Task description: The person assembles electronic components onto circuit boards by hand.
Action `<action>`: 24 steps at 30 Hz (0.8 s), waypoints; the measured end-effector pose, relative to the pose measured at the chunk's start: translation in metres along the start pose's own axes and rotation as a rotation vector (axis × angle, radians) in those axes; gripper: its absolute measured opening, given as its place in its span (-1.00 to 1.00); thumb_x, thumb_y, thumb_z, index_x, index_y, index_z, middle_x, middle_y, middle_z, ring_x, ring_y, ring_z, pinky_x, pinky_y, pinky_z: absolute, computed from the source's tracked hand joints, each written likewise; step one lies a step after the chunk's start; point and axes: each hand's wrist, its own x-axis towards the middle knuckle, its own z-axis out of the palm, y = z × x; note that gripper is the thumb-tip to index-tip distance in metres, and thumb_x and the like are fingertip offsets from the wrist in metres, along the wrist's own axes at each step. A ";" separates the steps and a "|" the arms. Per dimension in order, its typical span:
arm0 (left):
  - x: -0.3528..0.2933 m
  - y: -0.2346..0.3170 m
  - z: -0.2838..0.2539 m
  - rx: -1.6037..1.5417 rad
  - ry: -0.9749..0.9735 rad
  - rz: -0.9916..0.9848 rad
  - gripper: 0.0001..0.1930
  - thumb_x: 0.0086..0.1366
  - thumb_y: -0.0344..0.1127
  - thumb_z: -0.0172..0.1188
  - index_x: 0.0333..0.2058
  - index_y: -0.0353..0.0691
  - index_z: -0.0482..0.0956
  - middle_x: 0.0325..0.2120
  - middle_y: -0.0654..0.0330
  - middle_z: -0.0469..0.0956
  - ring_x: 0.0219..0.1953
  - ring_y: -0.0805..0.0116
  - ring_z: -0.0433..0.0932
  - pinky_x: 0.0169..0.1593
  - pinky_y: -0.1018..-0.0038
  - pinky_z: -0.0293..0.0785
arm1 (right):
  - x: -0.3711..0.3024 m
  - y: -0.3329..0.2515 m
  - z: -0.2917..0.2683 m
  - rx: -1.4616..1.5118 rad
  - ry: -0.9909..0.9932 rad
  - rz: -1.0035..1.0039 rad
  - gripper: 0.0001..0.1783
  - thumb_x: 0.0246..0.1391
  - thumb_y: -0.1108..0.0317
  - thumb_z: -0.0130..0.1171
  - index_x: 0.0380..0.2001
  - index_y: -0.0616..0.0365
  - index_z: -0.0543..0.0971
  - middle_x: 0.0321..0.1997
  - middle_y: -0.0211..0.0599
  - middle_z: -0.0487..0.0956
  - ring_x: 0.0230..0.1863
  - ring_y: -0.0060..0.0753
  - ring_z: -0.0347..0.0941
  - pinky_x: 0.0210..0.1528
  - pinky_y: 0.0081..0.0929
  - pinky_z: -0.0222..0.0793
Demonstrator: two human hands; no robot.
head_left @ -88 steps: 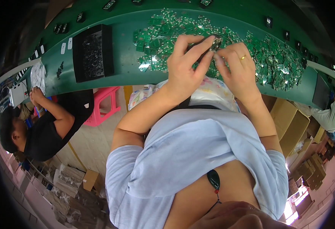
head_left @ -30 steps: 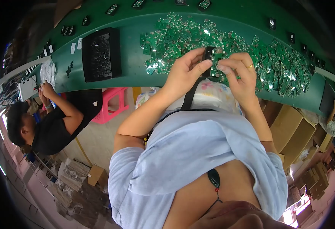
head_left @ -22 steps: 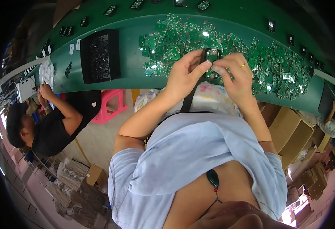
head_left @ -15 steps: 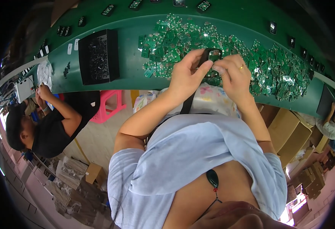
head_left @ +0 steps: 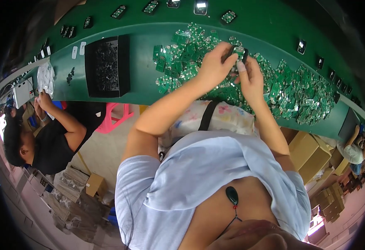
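A small black casing with a green circuit board in it [head_left: 240,51] is held above a heap of loose green circuit boards [head_left: 301,89]. My left hand [head_left: 216,64] grips its left side, thumb toward the board and fingers bent behind. On the casing's lower right edge press the thumb and fingers of my right hand [head_left: 251,79], which wears a ring in the earlier view. Part of the casing is covered by my fingers. Both hands work close together over the middle of the heap.
Left of the heap stands a black box [head_left: 125,66] with many small black parts. Beyond, a green belt [head_left: 257,18] carries several black casings and devices. A co-worker in black [head_left: 51,146] handles a plastic bag [head_left: 46,77] at the left. A pink stool [head_left: 115,118] and cardboard boxes [head_left: 309,152] stand below.
Both hands have moved slightly right and away from me with the casing. The casing has turned, and its circuit board shows more plainly now. Items on the far belt have shifted slightly in view.
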 end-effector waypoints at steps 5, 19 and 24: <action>0.103 -0.046 -0.036 0.719 0.284 0.481 -0.66 0.17 -0.21 0.05 -0.12 -0.27 0.37 -0.20 -0.08 0.48 -0.13 -0.01 0.45 -0.07 0.23 0.39 | 0.083 0.052 -0.034 0.057 0.209 0.161 -0.71 0.16 0.29 -0.03 -0.24 0.37 0.39 -0.48 -0.24 0.49 -0.58 -0.52 0.46 -0.58 -0.63 0.41; 0.199 -0.103 -0.161 1.347 0.110 -0.001 -0.72 0.13 -0.38 -0.03 -0.15 -0.24 0.37 -0.16 0.01 0.44 -0.07 0.07 0.40 -0.04 0.26 0.34 | 0.107 0.070 -0.080 -0.485 0.380 -0.002 -0.64 0.07 0.15 0.11 -0.14 0.14 0.47 -0.46 -0.35 0.50 -0.47 -0.50 0.39 -0.39 -0.55 0.36; 0.106 -0.037 -0.134 0.764 0.318 -0.036 -0.69 0.02 -0.33 0.19 -0.28 -0.30 0.34 -0.38 -0.03 0.52 -0.30 -0.02 0.51 -0.23 0.22 0.42 | 0.061 0.020 -0.002 -0.254 0.066 -0.046 -0.55 0.06 0.25 0.13 0.01 0.13 0.34 -0.23 -0.31 0.46 -0.25 -0.52 0.40 -0.30 -0.61 0.38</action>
